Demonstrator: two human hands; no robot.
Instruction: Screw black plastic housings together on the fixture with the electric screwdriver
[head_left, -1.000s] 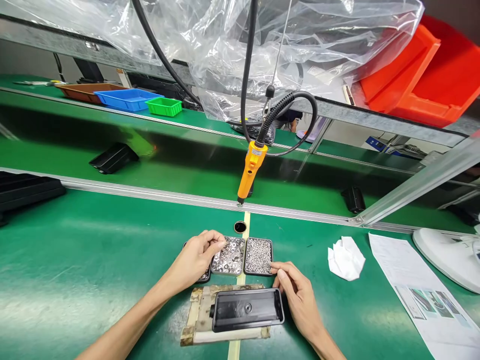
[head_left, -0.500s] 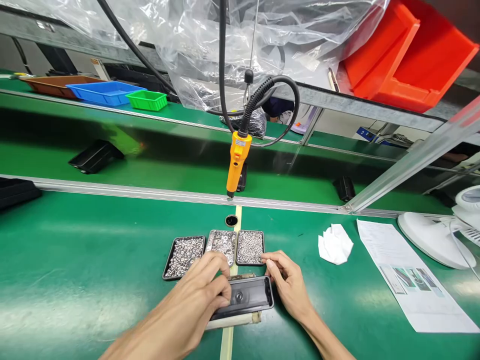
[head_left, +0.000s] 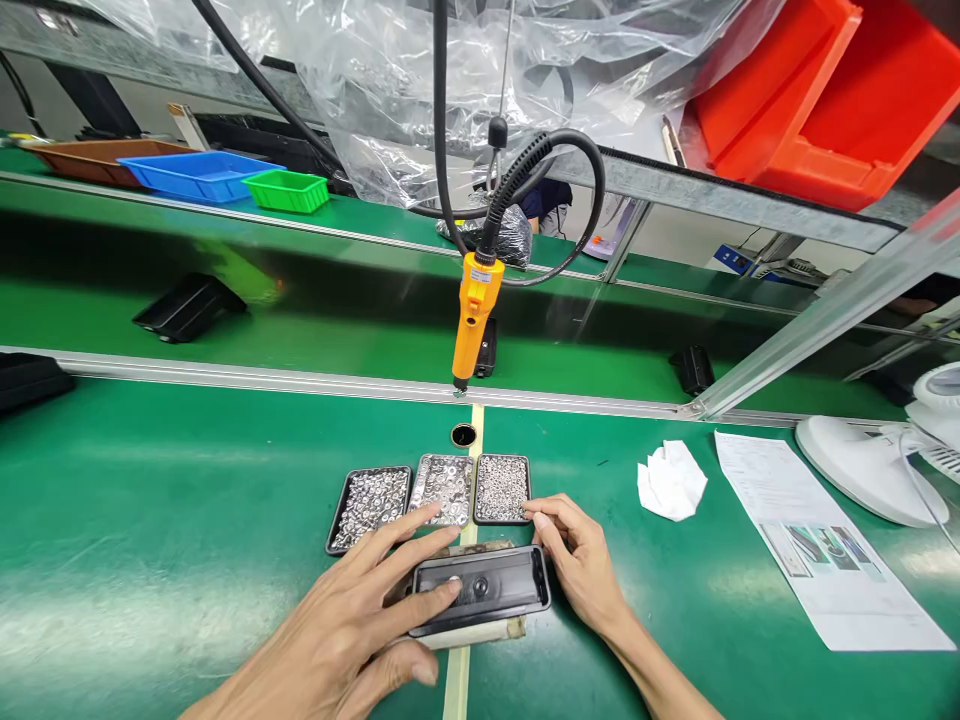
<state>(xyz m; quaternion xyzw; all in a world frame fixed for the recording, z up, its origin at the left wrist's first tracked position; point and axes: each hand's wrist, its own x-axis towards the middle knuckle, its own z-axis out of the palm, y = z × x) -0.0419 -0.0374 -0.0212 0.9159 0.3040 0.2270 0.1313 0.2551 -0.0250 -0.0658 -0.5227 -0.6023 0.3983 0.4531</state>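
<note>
A long black plastic housing [head_left: 517, 590] lies on a pale block-like support [head_left: 487, 634], its hollow side up. My left hand [head_left: 375, 590] is spread over its left end, with one fingertip down inside the hollow near a round boss. A small shiny piece seems to be at that fingertip. Beside the housing's right end, my right hand [head_left: 581, 565] has thumb and forefinger pinched by the corner of the right tray [head_left: 502, 490] of small metal nuts; what they hold is too small to make out. The middle tray [head_left: 444, 488] and left tray [head_left: 373, 503] contain small metal rings.
A yellow electric screwdriver [head_left: 476, 315] hangs above a dark round hole [head_left: 463, 435] in the green bench. Crumpled white tissue [head_left: 671, 480], a printed sheet [head_left: 825, 545] and a white fan base [head_left: 866, 470] are on the right. Red bins [head_left: 832, 110] stand on the shelf overhead.
My left hand's bunched fingers have spread apart, and the hand has shifted a little left and down, uncovering more of the housing. My right hand has stayed nearly still, pinched.
</note>
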